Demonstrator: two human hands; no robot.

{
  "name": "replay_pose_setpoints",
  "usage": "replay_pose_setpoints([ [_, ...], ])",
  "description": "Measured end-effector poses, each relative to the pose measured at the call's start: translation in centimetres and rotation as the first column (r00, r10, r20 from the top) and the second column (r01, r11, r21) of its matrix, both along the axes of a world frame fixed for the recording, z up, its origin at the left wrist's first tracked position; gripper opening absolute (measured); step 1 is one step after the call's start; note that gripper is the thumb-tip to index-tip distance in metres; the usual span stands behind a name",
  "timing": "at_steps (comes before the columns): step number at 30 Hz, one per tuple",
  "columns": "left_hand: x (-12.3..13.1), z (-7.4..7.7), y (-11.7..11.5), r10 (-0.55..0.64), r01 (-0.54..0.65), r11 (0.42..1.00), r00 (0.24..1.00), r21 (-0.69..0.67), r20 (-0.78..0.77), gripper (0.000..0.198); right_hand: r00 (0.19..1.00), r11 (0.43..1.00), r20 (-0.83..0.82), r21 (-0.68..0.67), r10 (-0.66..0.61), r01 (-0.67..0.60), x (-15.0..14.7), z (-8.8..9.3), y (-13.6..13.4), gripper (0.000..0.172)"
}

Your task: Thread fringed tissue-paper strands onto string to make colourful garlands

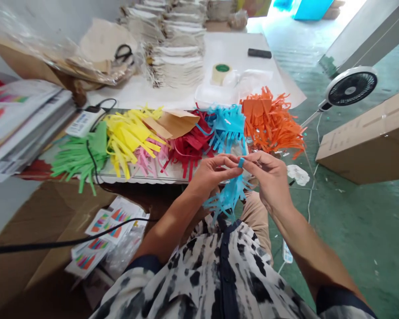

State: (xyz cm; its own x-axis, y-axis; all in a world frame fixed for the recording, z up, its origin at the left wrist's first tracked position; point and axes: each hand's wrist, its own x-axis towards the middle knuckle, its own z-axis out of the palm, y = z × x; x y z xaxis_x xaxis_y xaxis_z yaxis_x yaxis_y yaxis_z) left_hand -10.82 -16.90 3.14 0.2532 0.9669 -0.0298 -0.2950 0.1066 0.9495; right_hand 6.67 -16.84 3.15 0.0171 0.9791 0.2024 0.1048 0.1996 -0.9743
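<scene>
Both of my hands meet in front of my chest on a strip of blue fringed paper. My left hand pinches the rolled top of the strip. My right hand grips the same rolled end from the other side, fingers closed. The cut fringes hang down from the hands over my lap. Just beyond the hands lies a pile of blue fringed paper on the low table.
Along the table lie piles of green, yellow, pink, red and orange fringed paper. Behind are a tape roll, scissors and stacked white bags. A fan and a cardboard box stand on the right.
</scene>
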Motion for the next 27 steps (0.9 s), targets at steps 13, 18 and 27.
replay_pose_setpoints([
  [13, 0.0, -0.2, 1.0, 0.117, -0.112, 0.992, 0.988, -0.053, 0.099, 0.037, 0.972, 0.977, 0.112, 0.036, 0.206, -0.211, -0.7, 1.9, 1.4, 0.021],
  [18, -0.4, -0.7, 0.4, 0.166, -0.166, 0.986, 0.986, 0.020, 0.022, 0.038, 0.970, 0.978, 0.202, 0.129, 0.136, -0.164, -1.2, 1.4, 1.7, 0.016],
  [27, -0.9, -2.0, 1.3, 0.216, -0.216, 0.976, 0.976, -0.013, -0.006, 0.039, 0.941, 0.966, 0.232, 0.031, 0.244, -0.258, -2.0, 0.2, 4.6, 0.028],
])
